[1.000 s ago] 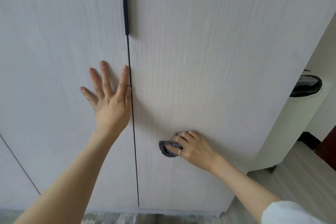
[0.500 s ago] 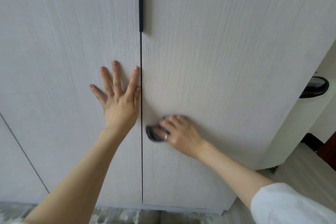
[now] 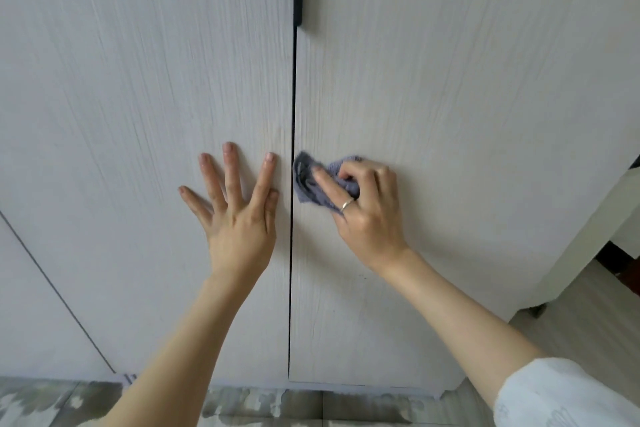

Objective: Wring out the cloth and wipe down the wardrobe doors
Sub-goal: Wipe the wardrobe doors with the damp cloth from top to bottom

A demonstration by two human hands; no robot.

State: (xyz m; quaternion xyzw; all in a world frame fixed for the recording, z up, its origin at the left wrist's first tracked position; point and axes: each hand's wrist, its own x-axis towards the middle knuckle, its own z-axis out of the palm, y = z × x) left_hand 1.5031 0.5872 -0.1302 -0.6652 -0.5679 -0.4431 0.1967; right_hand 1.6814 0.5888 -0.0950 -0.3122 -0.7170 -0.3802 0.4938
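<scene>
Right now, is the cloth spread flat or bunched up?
Bunched up: the cloth is crumpled under the right hand against the right door.

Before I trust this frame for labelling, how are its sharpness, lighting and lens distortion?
Head view: both hands and the cloth are sharp; lighting is soft and even, with faint shadows under the left hand and right hand, no glare; the wide lens splays the wardrobe doors outward; the floor looks smeared.
</scene>
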